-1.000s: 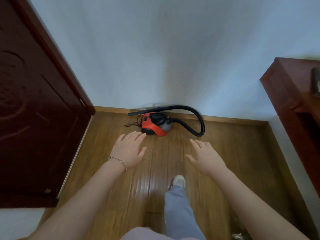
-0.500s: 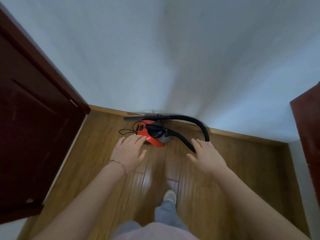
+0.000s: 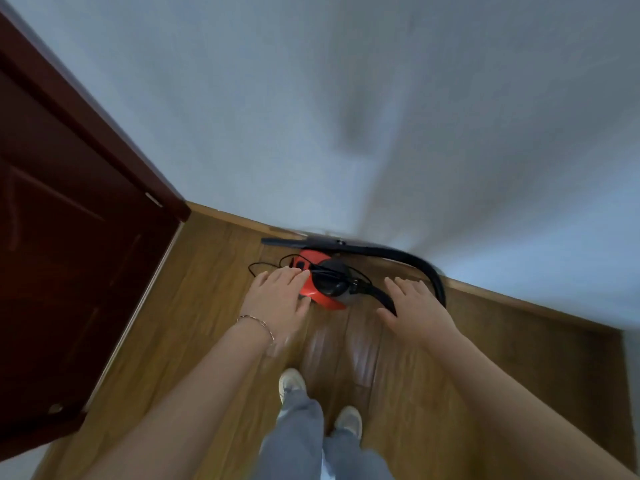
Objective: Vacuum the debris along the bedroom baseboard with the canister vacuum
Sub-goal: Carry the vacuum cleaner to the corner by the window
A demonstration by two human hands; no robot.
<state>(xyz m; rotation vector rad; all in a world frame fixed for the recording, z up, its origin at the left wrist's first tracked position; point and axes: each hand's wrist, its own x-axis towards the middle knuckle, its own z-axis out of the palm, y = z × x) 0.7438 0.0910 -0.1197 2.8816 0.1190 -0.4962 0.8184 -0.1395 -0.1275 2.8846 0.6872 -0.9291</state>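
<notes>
A small red and black canister vacuum (image 3: 320, 284) sits on the wooden floor close to the baseboard (image 3: 519, 299). Its black hose (image 3: 429, 268) loops from the body out to the right and back along the wall to a black nozzle tube (image 3: 287, 242). A thin black cord (image 3: 263, 266) trails to the left of the body. My left hand (image 3: 278, 301) reaches forward with fingers apart, overlapping the vacuum's left side in the view; contact cannot be told. My right hand (image 3: 414, 310) is spread open in front of the hose, holding nothing.
A dark red wooden door (image 3: 69, 254) stands open on the left, its edge near the wall corner. A pale wall (image 3: 346, 116) fills the far side. My two feet in light shoes (image 3: 292, 382) stand on the wooden floor (image 3: 207, 341) below the hands.
I have stepped closer to the vacuum and the view has tilted. Both hands have moved forward toward it. The dark cabinet at the right has dropped out of view.
</notes>
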